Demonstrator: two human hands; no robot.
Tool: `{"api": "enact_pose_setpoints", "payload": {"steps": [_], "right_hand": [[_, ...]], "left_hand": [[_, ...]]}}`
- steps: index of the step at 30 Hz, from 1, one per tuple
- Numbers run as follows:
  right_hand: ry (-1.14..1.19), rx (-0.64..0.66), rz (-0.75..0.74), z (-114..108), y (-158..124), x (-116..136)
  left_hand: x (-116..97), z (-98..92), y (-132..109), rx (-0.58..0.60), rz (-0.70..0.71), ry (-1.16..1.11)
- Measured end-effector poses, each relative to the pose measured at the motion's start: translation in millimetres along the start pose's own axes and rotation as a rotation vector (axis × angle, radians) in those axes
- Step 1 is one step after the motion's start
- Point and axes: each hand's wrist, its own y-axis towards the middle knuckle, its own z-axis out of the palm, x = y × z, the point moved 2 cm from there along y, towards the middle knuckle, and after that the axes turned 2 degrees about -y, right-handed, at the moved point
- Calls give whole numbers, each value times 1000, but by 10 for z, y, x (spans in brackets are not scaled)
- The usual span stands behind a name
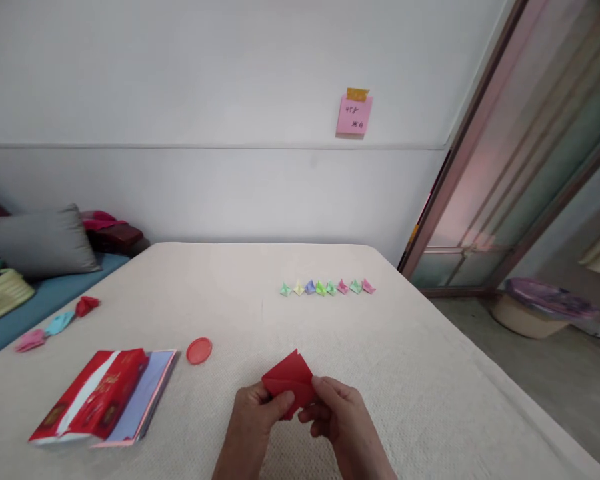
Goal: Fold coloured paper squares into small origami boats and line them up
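A piece of folded red origami paper (294,373) is held between both hands, just above the cloth near the table's front. My left hand (257,413) grips its left side, with the thumb lying across the lower face. The right corner is pinched between the thumb and fingers of my right hand (337,407). A crease runs across the paper's middle, and its top comes to a point. To the left of my hands, a round red lid-like disc (199,351) lies flat on the cloth.
A cream cloth covers the table (220,287). Several small folded paper pieces (321,288) stand in a row at the back. At left are a red packet (93,393), coloured paper sheets (145,393) and three folded paper pieces (60,323). A pink note (354,117) hangs on the wall.
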Motion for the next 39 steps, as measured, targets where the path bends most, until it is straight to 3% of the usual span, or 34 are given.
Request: {"api": "enact_pose_setpoints", "payload": {"steps": [6, 11, 16, 25, 34, 39], "right_hand": [[-4, -83, -28, -47, 19, 60], [-94, -129, -215, -58, -15, 150], [-221, -85, -304, -21, -14, 126], [-204, -126, -288, -67, -10, 69], [-492, -185, -578, -103, -44, 60], [-442, -167, -533, -91, -14, 48]], "left_hand": [[95, -20, 29, -33, -112, -189], [150, -37, 36, -49, -228, -411], [116, 3, 20, -27, -211, -384], [94, 35, -1, 15, -217, -365], [69, 37, -15, 67, -208, -327], [84, 56, -10, 59, -184, -356]]}}
